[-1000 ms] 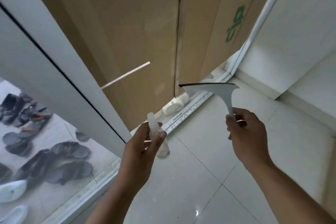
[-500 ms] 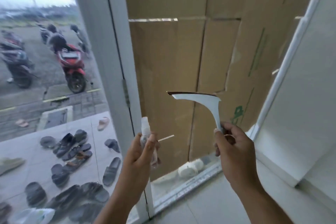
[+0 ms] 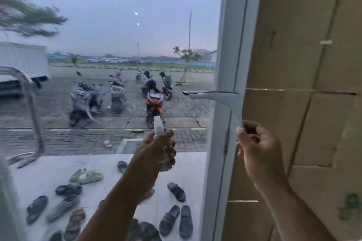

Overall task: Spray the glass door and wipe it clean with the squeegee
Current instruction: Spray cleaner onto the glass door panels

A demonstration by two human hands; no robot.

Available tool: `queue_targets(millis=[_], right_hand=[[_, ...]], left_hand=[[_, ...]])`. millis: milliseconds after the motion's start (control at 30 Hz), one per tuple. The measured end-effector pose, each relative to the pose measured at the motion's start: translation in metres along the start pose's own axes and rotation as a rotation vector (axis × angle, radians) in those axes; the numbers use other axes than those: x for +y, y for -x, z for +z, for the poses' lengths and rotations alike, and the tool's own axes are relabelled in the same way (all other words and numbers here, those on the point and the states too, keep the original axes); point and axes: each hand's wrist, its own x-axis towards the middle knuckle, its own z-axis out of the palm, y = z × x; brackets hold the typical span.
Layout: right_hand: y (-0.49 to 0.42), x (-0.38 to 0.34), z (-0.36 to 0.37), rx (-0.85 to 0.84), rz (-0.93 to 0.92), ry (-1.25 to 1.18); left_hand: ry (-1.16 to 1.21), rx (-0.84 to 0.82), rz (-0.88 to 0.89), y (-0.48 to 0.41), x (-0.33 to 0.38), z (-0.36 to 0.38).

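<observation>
Two hands of mine are showing at the lower middle of the frame. My left hand (image 3: 158,148) is curling its fingers round a small clear spray bottle (image 3: 158,126), nozzle up, before the glass door (image 3: 107,35) filling the left side. My right hand (image 3: 258,148) is pinching the squeegee (image 3: 225,97) by its handle, its blade lying level across the white door frame (image 3: 229,64). Cardboard (image 3: 303,55) is covering the right side. Through the glass, sandals (image 3: 176,191) are lying along the bottom and motorbikes (image 3: 153,100) are standing at centre. A curved metal handle (image 3: 31,103) is showing at the left edge.
</observation>
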Motion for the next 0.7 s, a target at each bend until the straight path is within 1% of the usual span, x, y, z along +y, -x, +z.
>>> queue_targets(millis=[100,167,267,367,500,633,700], right_hand=[[-0.001,-0.037,0.071,-0.04,-0.082,-0.003],[-0.002,-0.064,0.113,-0.042,-0.124,-0.012],[-0.006,-0.108,0.181,-0.047,-0.141,-0.085],[-0.008,-0.158,0.248,-0.117,-0.172,-0.186],[-0.006,-0.209,0.301,-0.189,-0.265,-0.227],[-0.012,-0.241,0.344,-0.178,-0.338,-0.295],[-0.015,-0.246,0.353,-0.158,-0.359,-0.319]], left_hand=[[-0.039,0.13,-0.007,0.002,0.063,-0.042],[-0.09,0.223,0.02,0.003,0.098,-0.067],[-0.174,0.263,0.081,0.006,0.152,-0.108],[-0.269,0.297,0.197,0.001,0.215,-0.157],[-0.347,0.338,0.334,-0.007,0.297,-0.204],[-0.369,0.347,0.423,-0.019,0.388,-0.229],[-0.346,0.368,0.492,-0.025,0.418,-0.227]])
